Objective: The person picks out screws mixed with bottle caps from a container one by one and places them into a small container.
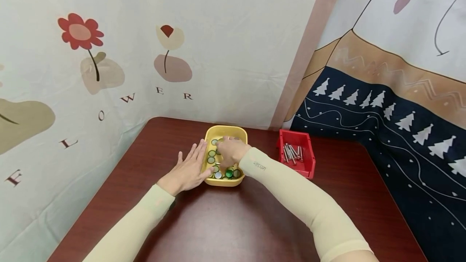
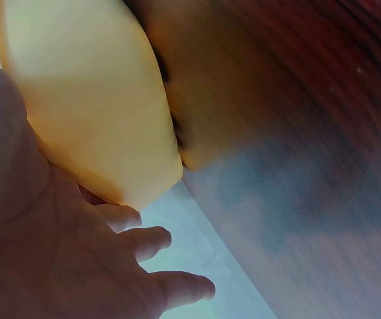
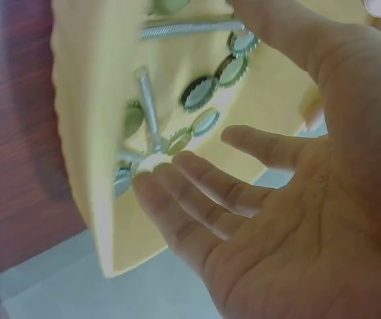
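Observation:
A yellow plastic bin [image 1: 225,183] stands toward the far edge of the table, holding several bottle caps [image 1: 218,175]. In the right wrist view, bolts [image 3: 149,109] also lie among the caps. My right hand [image 1: 232,151] reaches down into the bin, its fingers loosely extended toward the caps and the end of one bolt; nothing shows in its grasp. Against the left outer wall of the bin rests my left hand [image 1: 187,172], fingers spread, thumb over the near left rim. The left wrist view shows its palm alongside the yellow wall [image 2: 97,100].
To the right of the yellow bin is a red bin [image 1: 308,157] with several metal bolts [image 1: 292,153] inside. Both stand on a dark red-brown wooden table [image 1: 225,229]. A printed cloth [image 1: 236,51] hangs right behind the table's far edge.

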Demonstrator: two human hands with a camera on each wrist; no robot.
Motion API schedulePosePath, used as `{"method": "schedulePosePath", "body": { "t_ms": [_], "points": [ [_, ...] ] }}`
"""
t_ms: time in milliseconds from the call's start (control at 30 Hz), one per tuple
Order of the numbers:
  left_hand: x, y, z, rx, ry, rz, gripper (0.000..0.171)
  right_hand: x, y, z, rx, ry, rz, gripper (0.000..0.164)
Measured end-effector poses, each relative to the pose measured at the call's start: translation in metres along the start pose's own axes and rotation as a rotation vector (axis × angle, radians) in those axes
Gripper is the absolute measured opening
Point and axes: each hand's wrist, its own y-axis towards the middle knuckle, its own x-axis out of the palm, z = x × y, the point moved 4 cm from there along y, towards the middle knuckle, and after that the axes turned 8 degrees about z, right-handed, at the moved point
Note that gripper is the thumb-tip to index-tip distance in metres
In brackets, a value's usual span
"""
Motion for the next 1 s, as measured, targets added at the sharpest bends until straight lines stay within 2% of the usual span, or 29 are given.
{"method": "schedulePosePath", "body": {
  "t_ms": [233,433,500,667,700,867,1000],
  "points": [
    [0.0,0.001,0.001,-0.001,0.008,-0.007,0.099,0.004,0.007,-0.013,0.052,-0.015,-0.038,0.095],
    [0.001,0.002,0.001,-0.006,0.011,-0.021,0.099,0.009,0.011,-0.014,0.056,-0.019,-0.035,0.082],
    [0.001,0.002,0.001,-0.006,0.011,-0.022,0.099,0.012,0.012,-0.014,0.034,-0.012,-0.034,0.069],
    [0.002,0.002,0.0,-0.01,0.003,-0.025,0.099,0.015,0.014,-0.013,-0.039,0.009,-0.007,0.01],
    [0.002,0.002,0.0,-0.011,0.001,-0.025,0.099,0.015,0.014,-0.013,-0.054,0.012,0.001,0.005],
    [0.001,0.002,0.0,-0.011,-0.002,-0.022,0.099,0.015,0.014,-0.01,-0.097,0.038,0.033,0.021],
    [0.001,0.002,0.0,-0.01,-0.005,-0.015,0.099,0.016,0.017,-0.004,-0.096,0.085,0.018,0.025]
  ]
}}
